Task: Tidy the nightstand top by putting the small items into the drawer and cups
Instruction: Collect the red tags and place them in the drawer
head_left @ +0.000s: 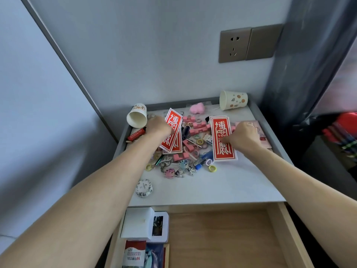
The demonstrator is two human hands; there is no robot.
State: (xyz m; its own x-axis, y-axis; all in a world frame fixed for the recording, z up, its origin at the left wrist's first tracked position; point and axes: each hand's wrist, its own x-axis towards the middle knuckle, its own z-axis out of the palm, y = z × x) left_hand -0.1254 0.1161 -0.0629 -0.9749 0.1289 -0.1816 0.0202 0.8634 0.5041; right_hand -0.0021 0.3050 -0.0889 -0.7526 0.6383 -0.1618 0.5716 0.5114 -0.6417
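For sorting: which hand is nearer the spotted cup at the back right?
Right. The right hand is in front of the spotted cup; the left hand is far to its left.

This looks like a bedroom corner in a home. A grey-rimmed nightstand with a pale top (222, 186) stands against a pale wall (154, 55) with a bronze-coloured socket plate (234, 45), its light wooden drawer (222, 238) open, cartoon-figure keychains (173, 172) littering the top.

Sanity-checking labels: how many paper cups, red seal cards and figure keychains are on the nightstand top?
paper cups: 2
red seal cards: 3 (left hand grips two overlapped, right hand pinches one)
figure keychains: 2
Total: 7
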